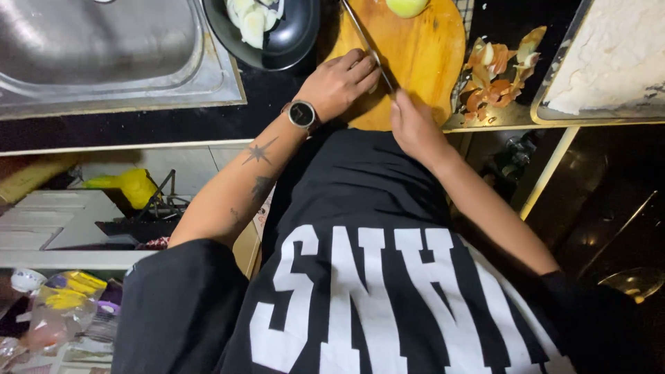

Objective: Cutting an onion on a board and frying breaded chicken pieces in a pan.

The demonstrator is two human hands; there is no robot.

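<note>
A round wooden cutting board (pixel 422 55) lies on the dark counter in front of me. My right hand (pixel 415 128) grips the handle of a knife (pixel 367 45), whose thin blade runs up and to the left across the board. My left hand (pixel 339 83), with a watch on its wrist, rests on the board's left edge. Its fingers curl right beside the blade, and whatever lies under them is hidden. A peeled pale onion piece (pixel 406 5) sits at the board's far edge.
A black bowl (pixel 294 38) with pale onion pieces stands left of the board, beside a steel sink (pixel 104 48). Orange onion peels (pixel 499 69) lie to the right, next to a metal tray (pixel 554 111) with a white layer. Shelves and clutter are below the counter.
</note>
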